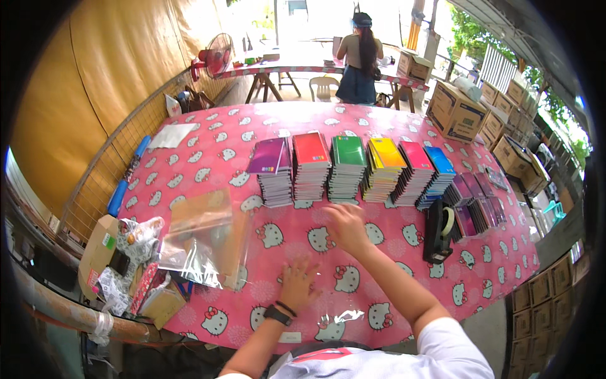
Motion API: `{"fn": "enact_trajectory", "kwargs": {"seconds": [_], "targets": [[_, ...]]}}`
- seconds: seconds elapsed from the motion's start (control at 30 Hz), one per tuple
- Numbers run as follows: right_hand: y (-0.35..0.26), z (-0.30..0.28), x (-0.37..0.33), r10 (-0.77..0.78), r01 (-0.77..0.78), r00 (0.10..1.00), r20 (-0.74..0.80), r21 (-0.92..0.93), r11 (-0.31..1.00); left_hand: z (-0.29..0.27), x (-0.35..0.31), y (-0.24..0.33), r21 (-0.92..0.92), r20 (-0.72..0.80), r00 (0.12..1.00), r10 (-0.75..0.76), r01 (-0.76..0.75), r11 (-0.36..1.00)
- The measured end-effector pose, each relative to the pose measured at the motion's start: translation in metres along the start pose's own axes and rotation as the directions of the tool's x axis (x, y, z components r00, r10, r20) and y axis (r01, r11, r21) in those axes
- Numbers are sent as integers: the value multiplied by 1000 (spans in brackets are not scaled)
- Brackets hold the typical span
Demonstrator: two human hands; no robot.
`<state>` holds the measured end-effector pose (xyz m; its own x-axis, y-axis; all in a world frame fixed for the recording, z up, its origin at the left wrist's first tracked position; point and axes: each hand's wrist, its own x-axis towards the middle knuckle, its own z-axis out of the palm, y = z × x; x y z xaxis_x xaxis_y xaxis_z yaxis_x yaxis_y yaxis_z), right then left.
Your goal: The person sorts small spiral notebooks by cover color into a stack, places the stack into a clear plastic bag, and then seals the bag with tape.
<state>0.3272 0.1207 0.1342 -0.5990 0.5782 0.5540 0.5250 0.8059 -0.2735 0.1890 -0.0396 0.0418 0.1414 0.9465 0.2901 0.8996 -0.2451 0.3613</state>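
Observation:
My left hand (pixel 300 284), with a dark band and watch at the wrist, lies flat on the pink patterned tablecloth (pixel 278 328), fingers spread, holding nothing. Farther forward, my right hand (pixel 347 227) hovers at or just above the cloth in front of the green notebook stack (pixel 348 151), fingers apart and nothing visible in them. A row of notebook stacks stands across the table: purple (pixel 271 156), red (pixel 310 149), then green, yellow (pixel 386 153), pink (pixel 416 156) and blue (pixel 439 162). Clear plastic bags (pixel 199 246) lie left of my hands.
A black tape dispenser (pixel 437 237) stands at right, beside small purple notebooks (pixel 478 202). Wrappers and cardboard (pixel 129 259) pile up at the left edge. Behind are cartons (pixel 456 112), a red fan (pixel 216 55) and a person (pixel 360 60) at another table.

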Motion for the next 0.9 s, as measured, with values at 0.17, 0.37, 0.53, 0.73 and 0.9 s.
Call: {"fn": "enact_trajectory", "kwargs": {"seconds": [0.17, 0.37, 0.53, 0.73, 0.9], "targets": [[-34, 63, 130, -303, 260, 938, -170, -237, 936, -13, 11, 26, -167, -205, 978, 31, -67, 984], [-58, 44, 147, -363, 370, 922, 136, -26, 929, -75, 7, -8, -401, -730, 548, -407, 139, 906], [-87, -13, 104, -424, 166, 847, 320, 599, 784, -126, 2, -61, -893, -139, 853, -504, 112, 436], [38, 25, 144, -41, -18, 989, -144, -390, 921, -49, 23, -1, -985, 146, 836, -528, 174, 3], [35, 15, 122, -88, 68, 992, -87, -218, 974, 21, 8, -1, -943, 321, 799, -509, 218, -253]]}}
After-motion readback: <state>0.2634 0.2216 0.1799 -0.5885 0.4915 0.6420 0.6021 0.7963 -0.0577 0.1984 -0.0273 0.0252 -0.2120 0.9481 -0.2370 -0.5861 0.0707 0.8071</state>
